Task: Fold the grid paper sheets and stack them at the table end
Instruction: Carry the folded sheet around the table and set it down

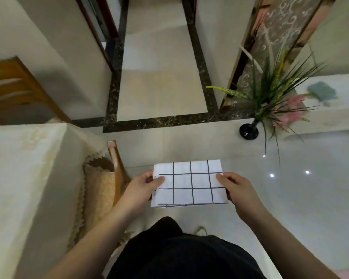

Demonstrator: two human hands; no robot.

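Folding step: left hand (147, 185) and right hand (235, 188) pinch opposite edges of the paper (189, 183), seemingly already doubled; next, carry to table (24, 168) beyond left hand.

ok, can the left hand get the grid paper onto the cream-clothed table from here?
Probably yes: left hand grips the white grid paper, cream-clothed table sits just left, nothing visible between.

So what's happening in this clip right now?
A person standing beside the cream-clothed table holds white paper sheets with a black hand-drawn grid in the air over the floor. The left hand and the right hand each pinch one side edge. Nothing shows stacked on the visible stretch of table yet.
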